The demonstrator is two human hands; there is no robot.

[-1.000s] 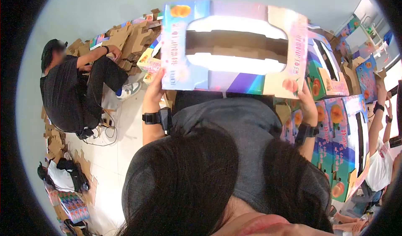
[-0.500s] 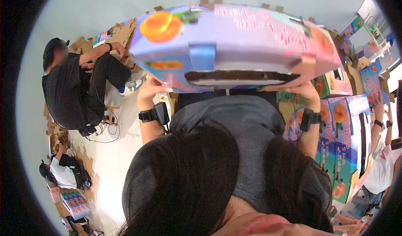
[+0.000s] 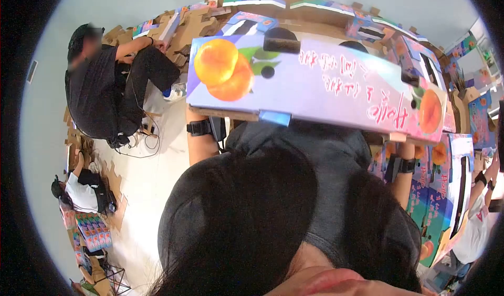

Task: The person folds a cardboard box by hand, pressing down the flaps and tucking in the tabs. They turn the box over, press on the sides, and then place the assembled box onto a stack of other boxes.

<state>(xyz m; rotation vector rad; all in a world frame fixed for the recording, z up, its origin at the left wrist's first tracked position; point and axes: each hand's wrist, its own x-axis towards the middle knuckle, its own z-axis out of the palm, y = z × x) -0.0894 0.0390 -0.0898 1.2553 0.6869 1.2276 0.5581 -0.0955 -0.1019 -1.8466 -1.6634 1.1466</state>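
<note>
A cardboard fruit box (image 3: 315,86) with orange fruit, green leaves and red lettering fills the space before my chest. Its long printed side faces up towards me. A dark cut-out shows at its far edge, and a small blue tab (image 3: 274,118) sticks out at the near edge. My left forearm (image 3: 203,151) reaches up to the box's left end, and my right forearm (image 3: 403,183) to its right end. Both hands are hidden behind the box, which stays held up between them. Each wrist wears a black strapped device.
Printed boxes (image 3: 433,191) stand stacked at my right. More boxes (image 3: 252,23) and brown cardboard lie along the wall. A person in black (image 3: 100,96) sits at left, another in white (image 3: 84,193) farther off. At far right is a co-worker's white shirt (image 3: 472,238).
The box has come lower and turned, so its printed side now faces me and the long dark slot is out of sight. My hands have gone behind it.
</note>
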